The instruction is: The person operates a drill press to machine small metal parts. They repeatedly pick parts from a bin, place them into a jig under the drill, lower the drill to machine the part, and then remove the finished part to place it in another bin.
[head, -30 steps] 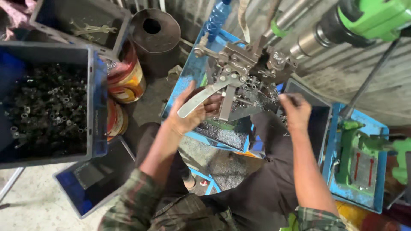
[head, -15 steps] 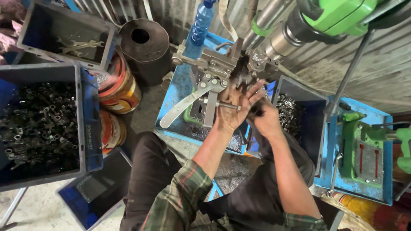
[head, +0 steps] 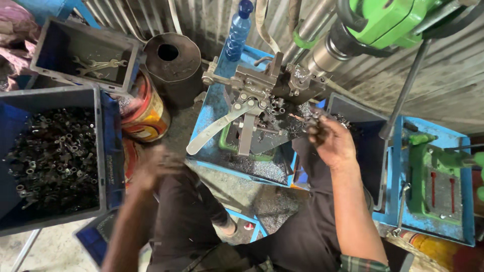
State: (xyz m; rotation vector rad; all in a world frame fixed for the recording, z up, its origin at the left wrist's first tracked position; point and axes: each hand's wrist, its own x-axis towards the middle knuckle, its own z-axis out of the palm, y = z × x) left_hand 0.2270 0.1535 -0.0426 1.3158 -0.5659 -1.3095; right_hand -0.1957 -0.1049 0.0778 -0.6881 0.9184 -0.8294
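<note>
My right hand (head: 330, 141) is raised beside the metal clamp fixture (head: 262, 95) under the green drill head (head: 388, 20), its fingertips pinched on a small dark metal part (head: 313, 120). My left hand (head: 154, 168) is blurred, low at the left near the edge of the grey crate (head: 103, 151) full of small dark metal parts; whether it holds anything is unclear. A long grey lever (head: 214, 128) sticks out from the fixture toward me. The fixture stands on a blue machine table (head: 212, 106) strewn with metal shavings.
A second grey bin (head: 370, 141) of parts sits right of the fixture. A blue bottle (head: 237, 32), a black cylinder (head: 169, 65), a crate with spanners (head: 85, 55) and painted tins (head: 146, 113) stand at the back left. A green vise (head: 433, 176) sits far right.
My left hand has left the fixture and swung down and left toward the parts crate. My right hand has drawn back slightly to the right of the fixture.
</note>
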